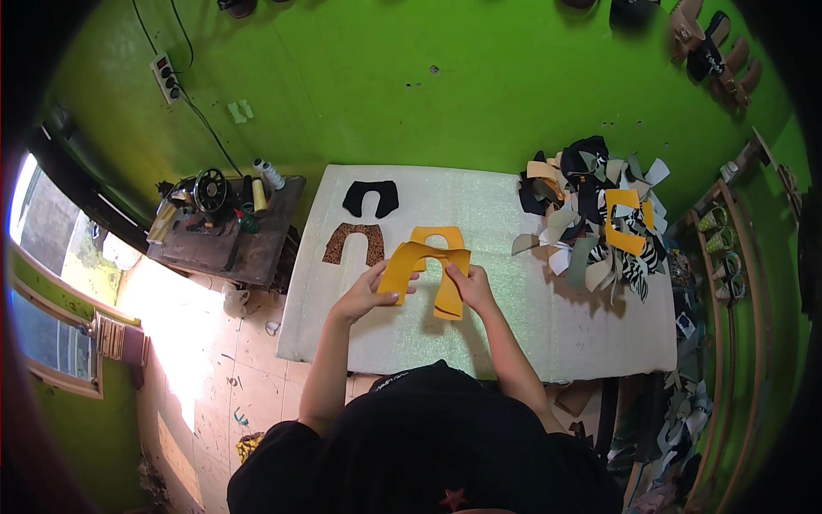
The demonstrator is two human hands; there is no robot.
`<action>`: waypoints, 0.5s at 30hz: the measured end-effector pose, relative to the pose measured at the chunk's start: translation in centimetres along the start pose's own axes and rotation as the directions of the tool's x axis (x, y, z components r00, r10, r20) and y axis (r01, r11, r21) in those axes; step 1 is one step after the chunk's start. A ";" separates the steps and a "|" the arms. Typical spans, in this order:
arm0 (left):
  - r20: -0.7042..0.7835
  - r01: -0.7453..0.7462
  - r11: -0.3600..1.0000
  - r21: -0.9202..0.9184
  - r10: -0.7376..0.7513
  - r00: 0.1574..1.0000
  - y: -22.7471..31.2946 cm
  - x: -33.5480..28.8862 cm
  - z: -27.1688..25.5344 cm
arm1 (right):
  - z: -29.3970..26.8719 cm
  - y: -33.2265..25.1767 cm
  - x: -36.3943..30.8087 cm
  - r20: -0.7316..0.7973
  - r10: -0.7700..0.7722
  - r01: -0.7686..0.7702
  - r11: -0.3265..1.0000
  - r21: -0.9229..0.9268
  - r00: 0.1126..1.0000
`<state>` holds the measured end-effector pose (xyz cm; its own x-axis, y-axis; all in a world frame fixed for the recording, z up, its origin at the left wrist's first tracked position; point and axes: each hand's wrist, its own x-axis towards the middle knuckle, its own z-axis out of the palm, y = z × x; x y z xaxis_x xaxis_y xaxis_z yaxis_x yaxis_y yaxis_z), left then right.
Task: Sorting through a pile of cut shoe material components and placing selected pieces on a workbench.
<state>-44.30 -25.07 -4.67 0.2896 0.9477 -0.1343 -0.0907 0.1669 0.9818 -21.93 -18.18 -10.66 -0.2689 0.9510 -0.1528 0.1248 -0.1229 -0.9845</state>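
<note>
Over the table's near middle I hold up a yellow U-shaped shoe-upper piece (397, 272), its two legs pointing toward me. My left hand (365, 294) grips its left leg between thumb and fingers. My right hand (471, 286) pinches the right leg, where the material bends and shows more than one edge; whether it is one piece or several layered, I cannot tell. Just behind it, another yellow piece (437, 232) lies flat, partly covered. To the left lie a brown speckled U-shaped piece (337, 243) and a black one (370, 187) above it.
The pieces lie on a white-covered table (325, 330). A heap of mixed cut pieces (591, 218) covers its far right. At left, a sewing machine (210, 190) and thread spools (259, 195) stand on a small dark table (270, 236). A shoe rack (715, 257) lines the right wall.
</note>
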 end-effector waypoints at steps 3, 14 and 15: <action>0.105 -0.044 0.946 -0.322 0.082 0.991 -1.1 0.7 -0.3 | -0.1 -0.6 -0.1 0.009 0.062 -0.062 0.998 -0.030 0.998; -0.251 0.131 0.983 -0.128 -0.160 0.955 -2.6 4.5 1.2 | 0.4 -1.7 0.0 0.090 0.031 -0.043 0.990 0.136 0.995; -0.249 0.134 0.982 -0.132 -0.164 0.954 -2.6 4.6 1.2 | 0.3 -1.4 0.1 0.089 0.035 -0.047 0.990 0.134 0.995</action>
<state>-41.61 -21.48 -7.66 0.0538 0.9450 -0.3226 -0.1757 0.3270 0.9285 -22.41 -18.02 -9.30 -0.3484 0.9170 -0.1944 0.0079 -0.2045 -0.9788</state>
